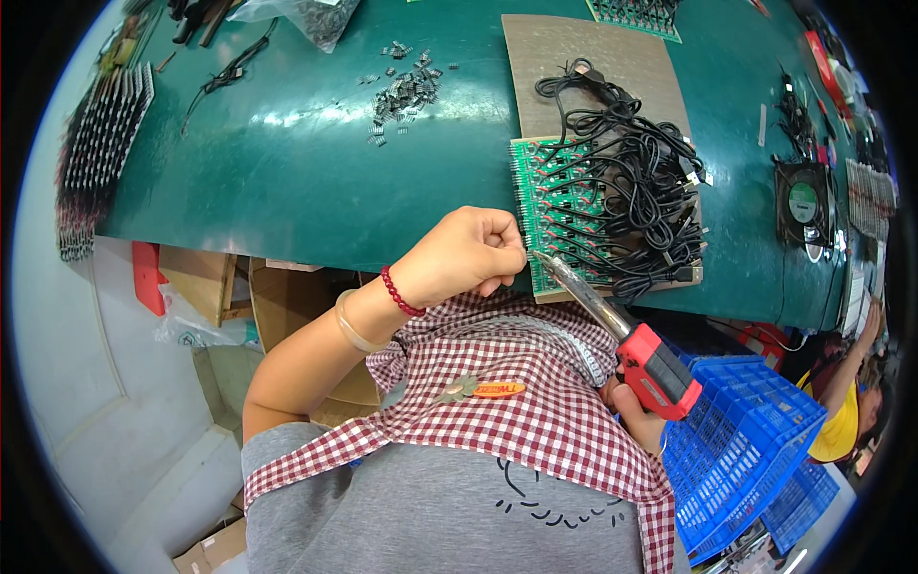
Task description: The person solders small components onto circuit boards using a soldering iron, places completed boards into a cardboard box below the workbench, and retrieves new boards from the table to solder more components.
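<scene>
The green circuit board (559, 215) has metal pins (517, 182) and looped black cables (660, 187).

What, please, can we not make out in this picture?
Head view:
Anything inside the left grip: hidden by its own curl.
Part of the right grip: hidden behind the red-and-black soldering gun.
Whether its metal tip touches the green rectangular circuit boards: too small.
Far end of the topmost green circuit panel: cut off by the edge.

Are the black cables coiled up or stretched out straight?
Mostly coiled: the black cables lie in looped bundles, largely over the brown board.
</scene>
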Demonstrator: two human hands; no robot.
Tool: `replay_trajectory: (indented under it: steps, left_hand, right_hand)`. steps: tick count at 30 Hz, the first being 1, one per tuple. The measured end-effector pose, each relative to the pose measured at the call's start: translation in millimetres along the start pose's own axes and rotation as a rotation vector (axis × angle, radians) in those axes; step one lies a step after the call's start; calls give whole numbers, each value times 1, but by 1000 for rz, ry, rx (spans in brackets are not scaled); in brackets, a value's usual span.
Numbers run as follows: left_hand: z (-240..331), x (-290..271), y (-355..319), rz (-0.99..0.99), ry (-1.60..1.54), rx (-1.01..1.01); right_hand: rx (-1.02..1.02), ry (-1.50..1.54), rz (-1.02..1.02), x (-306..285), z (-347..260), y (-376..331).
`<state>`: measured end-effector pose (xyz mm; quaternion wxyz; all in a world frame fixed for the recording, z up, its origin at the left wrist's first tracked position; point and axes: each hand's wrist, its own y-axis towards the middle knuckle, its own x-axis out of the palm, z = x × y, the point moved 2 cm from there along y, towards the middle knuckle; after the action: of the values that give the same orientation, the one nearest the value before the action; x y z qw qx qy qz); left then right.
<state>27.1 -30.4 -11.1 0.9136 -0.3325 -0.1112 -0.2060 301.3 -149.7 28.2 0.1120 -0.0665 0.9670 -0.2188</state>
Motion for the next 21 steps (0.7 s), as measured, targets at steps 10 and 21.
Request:
replay_trajectory:
  steps: [10, 21]
  left_hand:
    - [2, 0, -1, 2, -3, -3]
    - [2, 1, -1, 5, 28, 3]
  right_hand:
    - [73, -70, -142, -6, 4, -1]
    - [-60, 187, 17, 0, 1, -6]
